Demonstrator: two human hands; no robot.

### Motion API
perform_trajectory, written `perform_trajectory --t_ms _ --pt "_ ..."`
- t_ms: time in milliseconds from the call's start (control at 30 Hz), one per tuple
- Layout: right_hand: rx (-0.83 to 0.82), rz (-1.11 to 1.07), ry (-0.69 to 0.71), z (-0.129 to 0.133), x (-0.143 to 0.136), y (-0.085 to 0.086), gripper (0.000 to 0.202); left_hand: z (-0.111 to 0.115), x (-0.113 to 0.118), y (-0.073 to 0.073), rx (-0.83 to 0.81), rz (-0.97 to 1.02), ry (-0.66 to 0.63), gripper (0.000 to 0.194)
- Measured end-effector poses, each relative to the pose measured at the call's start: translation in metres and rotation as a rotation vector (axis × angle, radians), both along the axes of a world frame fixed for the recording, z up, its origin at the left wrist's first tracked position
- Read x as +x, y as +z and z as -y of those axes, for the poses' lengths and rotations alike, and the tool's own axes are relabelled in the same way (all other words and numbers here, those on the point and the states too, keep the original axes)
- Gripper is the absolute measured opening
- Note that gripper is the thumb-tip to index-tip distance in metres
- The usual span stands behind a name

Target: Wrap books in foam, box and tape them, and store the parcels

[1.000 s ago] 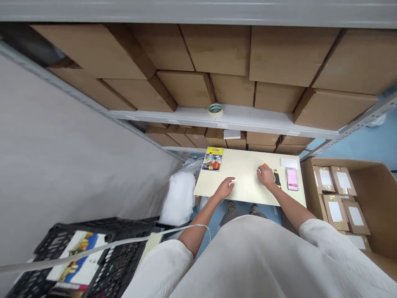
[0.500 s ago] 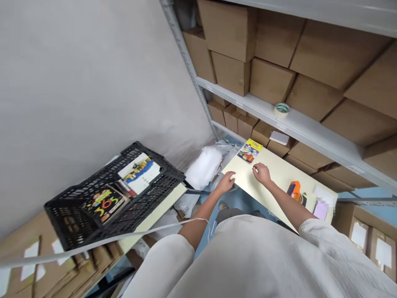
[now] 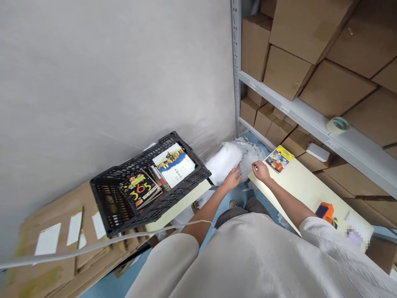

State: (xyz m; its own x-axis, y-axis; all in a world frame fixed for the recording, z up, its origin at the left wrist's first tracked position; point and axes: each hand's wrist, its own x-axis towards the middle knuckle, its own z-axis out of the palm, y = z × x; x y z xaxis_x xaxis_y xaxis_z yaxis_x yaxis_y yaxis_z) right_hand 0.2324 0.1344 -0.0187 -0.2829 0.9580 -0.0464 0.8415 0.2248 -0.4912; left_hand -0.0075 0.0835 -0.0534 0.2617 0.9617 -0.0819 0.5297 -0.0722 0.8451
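Right hand (image 3: 261,171) has moved beside the booklet (image 3: 280,159); another book (image 3: 140,190) reads "365".

Soft, even light here, its direction hard to place! The wall (image 3: 124,62) reads flat grey, shadows deepen between the boxes (image 3: 288,70), colours pop on the booklet (image 3: 280,159), lens distortion stretches the shirt (image 3: 248,256), pixelation blots the desk (image 3: 310,186).
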Motion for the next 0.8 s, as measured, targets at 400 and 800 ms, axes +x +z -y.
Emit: perform_trajectory --t_ms 400,800 --pt "-0.245 0.111 0.168 -0.123 -0.048 -0.064 0.031 -0.076 -0.026 -0.030 -0.247 -0.113 0.118 0.045" --pt "-0.467 0.379 0.251 -0.249 -0.070 -0.169 0.039 -0.177 -0.010 -0.144 -0.408 -0.211 0.203 0.055"
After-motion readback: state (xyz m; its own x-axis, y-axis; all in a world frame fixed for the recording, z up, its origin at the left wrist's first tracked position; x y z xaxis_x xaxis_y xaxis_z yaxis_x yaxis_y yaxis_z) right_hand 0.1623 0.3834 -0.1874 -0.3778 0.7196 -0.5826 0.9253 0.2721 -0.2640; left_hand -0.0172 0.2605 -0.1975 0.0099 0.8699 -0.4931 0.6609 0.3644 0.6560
